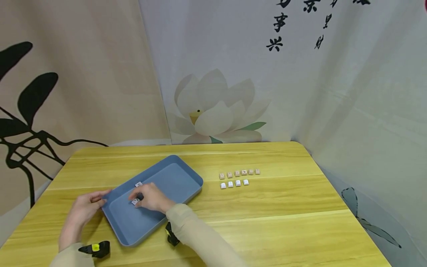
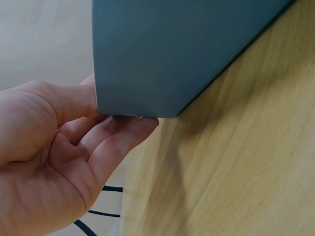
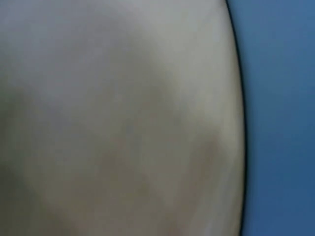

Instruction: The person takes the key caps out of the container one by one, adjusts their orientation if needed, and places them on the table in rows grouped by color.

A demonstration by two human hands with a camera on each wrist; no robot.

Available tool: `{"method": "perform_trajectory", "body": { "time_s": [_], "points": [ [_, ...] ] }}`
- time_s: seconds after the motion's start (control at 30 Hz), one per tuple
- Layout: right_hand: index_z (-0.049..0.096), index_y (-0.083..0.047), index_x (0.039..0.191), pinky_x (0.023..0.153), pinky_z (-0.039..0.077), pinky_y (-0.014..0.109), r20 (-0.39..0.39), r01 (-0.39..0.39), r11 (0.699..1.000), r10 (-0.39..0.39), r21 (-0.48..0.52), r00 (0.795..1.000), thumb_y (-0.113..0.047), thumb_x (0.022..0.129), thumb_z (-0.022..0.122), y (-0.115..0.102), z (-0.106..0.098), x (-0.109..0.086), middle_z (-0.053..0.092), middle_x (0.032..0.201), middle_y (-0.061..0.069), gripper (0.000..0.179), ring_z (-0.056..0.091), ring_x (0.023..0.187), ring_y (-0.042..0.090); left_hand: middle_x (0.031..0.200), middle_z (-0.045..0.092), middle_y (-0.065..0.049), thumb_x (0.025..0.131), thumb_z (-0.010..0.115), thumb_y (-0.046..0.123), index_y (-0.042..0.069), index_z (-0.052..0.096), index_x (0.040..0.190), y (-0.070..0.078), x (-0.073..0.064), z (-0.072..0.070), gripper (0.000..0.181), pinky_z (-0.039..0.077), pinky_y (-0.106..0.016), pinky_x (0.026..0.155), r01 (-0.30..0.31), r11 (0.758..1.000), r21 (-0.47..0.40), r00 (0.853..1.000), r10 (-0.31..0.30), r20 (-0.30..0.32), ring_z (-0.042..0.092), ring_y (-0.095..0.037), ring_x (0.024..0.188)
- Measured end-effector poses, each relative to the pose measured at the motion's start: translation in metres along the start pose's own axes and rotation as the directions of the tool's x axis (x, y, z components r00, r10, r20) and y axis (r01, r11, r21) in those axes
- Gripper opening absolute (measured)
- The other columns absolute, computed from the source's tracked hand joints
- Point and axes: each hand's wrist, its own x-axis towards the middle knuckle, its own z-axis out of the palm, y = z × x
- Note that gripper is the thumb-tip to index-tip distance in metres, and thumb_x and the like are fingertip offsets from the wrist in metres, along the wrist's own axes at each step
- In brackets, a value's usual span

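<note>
A blue rectangular tray [image 1: 160,222] lies at a slant on the table. At its left end my left hand [image 1: 84,208] holds the rim. In the left wrist view, the left hand's [image 2: 64,147] thumb and fingertips are against the tray's edge [image 2: 142,88]. My right hand [image 1: 154,198] reaches inside the tray and pinches a small dark piece [image 1: 140,196]; its kind is hard to tell. Just below those fingertips is a white keycap-like block [image 1: 135,201] with dark marks. Another marked white block [image 1: 138,184] sits near the tray's far wall.
Right of the tray, small blocks stand in two rows on the wooden table [image 1: 267,222]: beige ones [image 1: 237,173] behind, white ones [image 1: 238,183] in front. Printed curtains hang behind the table. A pale sleeve [image 3: 147,98], blurred, fills most of the right wrist view.
</note>
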Motion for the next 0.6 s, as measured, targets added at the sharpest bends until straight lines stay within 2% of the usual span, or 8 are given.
{"method": "perform_trajectory", "body": {
  "time_s": [0.07, 0.17, 0.43, 0.6],
  "points": [
    [0.073, -0.023, 0.103, 0.074, 0.042, 0.001, -0.009, -0.011, 1.0, 0.011, 0.024, 1.0, -0.015, 0.08, 0.076, 0.003, -0.002, 0.0, 0.072, 0.099, -0.016, 0.025, 0.061, 0.09, -0.009, 0.133, 0.047, -0.034, 0.094, 0.053, 0.004, -0.005, 0.049, 0.133, 0.0, 0.0, 0.0, 0.041, 0.056, -0.04, 0.08, 0.001, 1.0, 0.0, 1.0, -0.001, 0.006, 0.049, -0.049, 0.12],
    [0.073, -0.022, 0.101, 0.07, 0.043, 0.003, -0.023, -0.025, 0.997, 0.027, 0.066, 0.999, -0.014, 0.08, 0.075, 0.008, -0.006, -0.001, 0.072, 0.096, -0.014, 0.023, 0.06, 0.086, -0.008, 0.133, 0.046, -0.033, 0.094, 0.054, 0.004, -0.004, 0.049, 0.134, 0.0, 0.0, 0.0, 0.041, 0.056, -0.04, 0.08, 0.003, 1.0, -0.002, 1.0, -0.003, 0.009, 0.048, -0.049, 0.121],
    [0.073, -0.018, 0.104, 0.07, 0.046, 0.004, -0.036, -0.052, 0.987, 0.058, 0.154, 0.998, -0.012, 0.079, 0.075, 0.02, -0.016, -0.005, 0.073, 0.099, -0.009, 0.025, 0.062, 0.086, -0.004, 0.133, 0.047, -0.033, 0.093, 0.053, 0.003, -0.005, 0.049, 0.133, -0.002, -0.001, 0.001, 0.041, 0.057, -0.035, 0.077, -0.029, 1.0, 0.003, 1.0, 0.029, 0.0, 0.05, -0.047, 0.12],
    [0.072, -0.014, 0.109, 0.071, 0.047, 0.005, -0.037, -0.056, 0.983, 0.063, 0.177, 0.997, -0.012, 0.079, 0.076, 0.029, -0.025, -0.007, 0.073, 0.104, -0.005, 0.031, 0.064, 0.087, -0.002, 0.133, 0.047, -0.033, 0.093, 0.053, 0.003, -0.005, 0.049, 0.133, -0.001, 0.0, 0.001, 0.041, 0.056, -0.037, 0.079, -0.022, 1.0, 0.002, 1.0, 0.022, 0.004, 0.049, -0.048, 0.121]
  ]
}}
